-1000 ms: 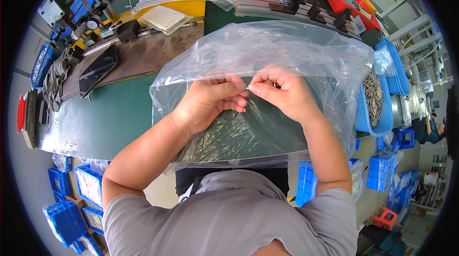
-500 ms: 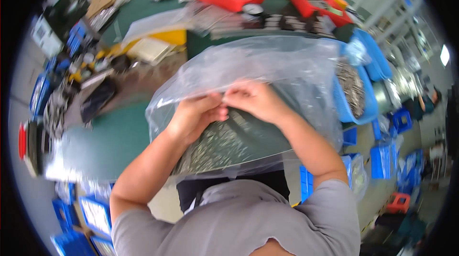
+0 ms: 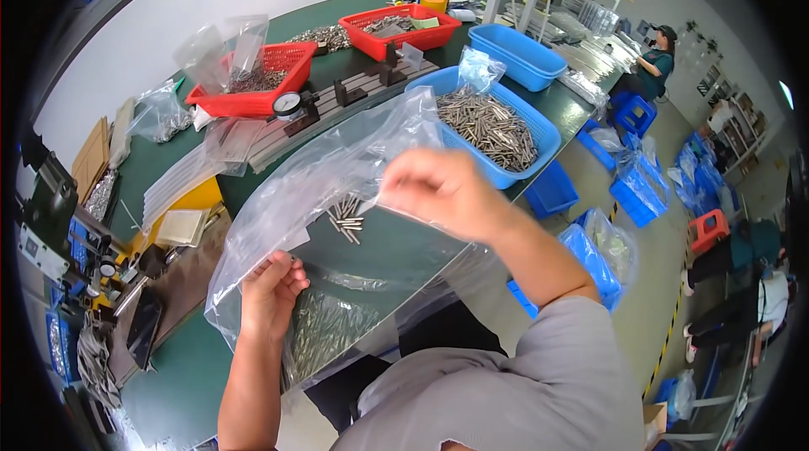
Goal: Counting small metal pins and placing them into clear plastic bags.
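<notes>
My left hand (image 3: 274, 291) is closed in a pinch at the near left edge of a clear plastic sheet or bag (image 3: 282, 169). A small dark tip shows at its fingertips, too small to name. My right hand (image 3: 442, 194), smeared by motion, hovers with bent fingers near the sheet's right side; whether anything is in it is hidden. Between the hands lies a small heap of metal pins (image 3: 345, 219) on the green table (image 3: 404, 253). More slim metal pieces (image 3: 329, 337) lie under or inside clear plastic close to my body.
A blue basket (image 3: 543, 135) full of metal pins stands right of the sheet, another blue basket (image 3: 518, 55) behind it. Two red baskets (image 3: 291, 85) hold metal parts. A dial gauge (image 3: 288, 106) sits by a metal rail. A co-worker (image 3: 653, 64) sits far right.
My view has turned to the right. My hands, close together before, are now apart: the left near the sheet's left edge, the right raised further right. The pin heap between them now shows.
</notes>
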Demonstrator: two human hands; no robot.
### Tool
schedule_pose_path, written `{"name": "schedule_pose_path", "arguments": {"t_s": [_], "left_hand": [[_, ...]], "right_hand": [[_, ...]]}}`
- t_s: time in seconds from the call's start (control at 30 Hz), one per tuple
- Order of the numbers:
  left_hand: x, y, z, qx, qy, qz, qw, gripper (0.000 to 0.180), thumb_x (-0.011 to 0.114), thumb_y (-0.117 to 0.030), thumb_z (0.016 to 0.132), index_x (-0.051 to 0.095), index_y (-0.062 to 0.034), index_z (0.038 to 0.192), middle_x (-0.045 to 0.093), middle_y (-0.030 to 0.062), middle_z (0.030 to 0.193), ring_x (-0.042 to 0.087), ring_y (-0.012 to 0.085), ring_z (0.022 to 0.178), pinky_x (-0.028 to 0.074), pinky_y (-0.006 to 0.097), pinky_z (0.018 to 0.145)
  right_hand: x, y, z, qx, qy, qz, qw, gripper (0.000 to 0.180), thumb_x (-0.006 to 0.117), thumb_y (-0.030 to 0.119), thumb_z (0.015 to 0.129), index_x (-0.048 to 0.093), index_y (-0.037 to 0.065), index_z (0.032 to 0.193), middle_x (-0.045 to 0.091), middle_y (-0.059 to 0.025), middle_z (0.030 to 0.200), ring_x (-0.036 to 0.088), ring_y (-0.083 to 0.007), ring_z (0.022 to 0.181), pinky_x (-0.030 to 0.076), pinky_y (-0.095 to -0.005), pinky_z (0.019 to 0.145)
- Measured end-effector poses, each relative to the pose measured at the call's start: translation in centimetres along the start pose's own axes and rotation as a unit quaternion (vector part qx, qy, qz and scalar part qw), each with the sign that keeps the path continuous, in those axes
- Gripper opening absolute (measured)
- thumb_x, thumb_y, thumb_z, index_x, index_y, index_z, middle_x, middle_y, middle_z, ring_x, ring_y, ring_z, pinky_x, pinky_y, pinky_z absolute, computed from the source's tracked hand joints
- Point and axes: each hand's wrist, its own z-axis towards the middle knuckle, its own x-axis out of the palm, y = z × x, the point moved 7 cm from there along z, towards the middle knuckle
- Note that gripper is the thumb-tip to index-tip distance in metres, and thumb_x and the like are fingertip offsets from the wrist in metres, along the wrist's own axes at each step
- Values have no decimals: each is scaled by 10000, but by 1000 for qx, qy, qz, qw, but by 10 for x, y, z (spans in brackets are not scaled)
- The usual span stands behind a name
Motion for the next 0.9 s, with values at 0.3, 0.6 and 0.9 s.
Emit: {"name": "schedule_pose_path", "arguments": {"t_s": [0.3, 0.6, 0.9], "left_hand": [[-1, -2, -2, 16, 1, 17, 1000, 54, 572, -98, 845, 565, -50, 822, 596, 75, 765, 579, 142, 642, 503, 268, 586], [1, -1, -1, 7, 21, 25, 999, 43, 571, -97, 839, 568, -64, 865, 598, 62, 785, 576, 132, 660, 493, 262, 600], [-1, 0, 5, -7, -15, 6, 1000, 100, 574, -95, 831, 577, -19, 897, 615, 109, 822, 600, 178, 688, 506, 296, 644]], "right_hand": [[-142, -114, 0, 85, -138, -419, 893, 69, 578, 100, 729, 609, 57, 774, 616, -144, 764, 595, -302, 749, 457, -397, 647], [-116, -66, -7, -12, -235, -409, 882, 100, 578, 62, 754, 623, 78, 841, 614, -90, 807, 594, -271, 699, 473, -359, 614], [58, -52, -5, -17, 171, -278, 945, 187, 572, 106, 785, 580, 42, 960, 581, -137, 872, 569, -347, 786, 465, -417, 677]]}}
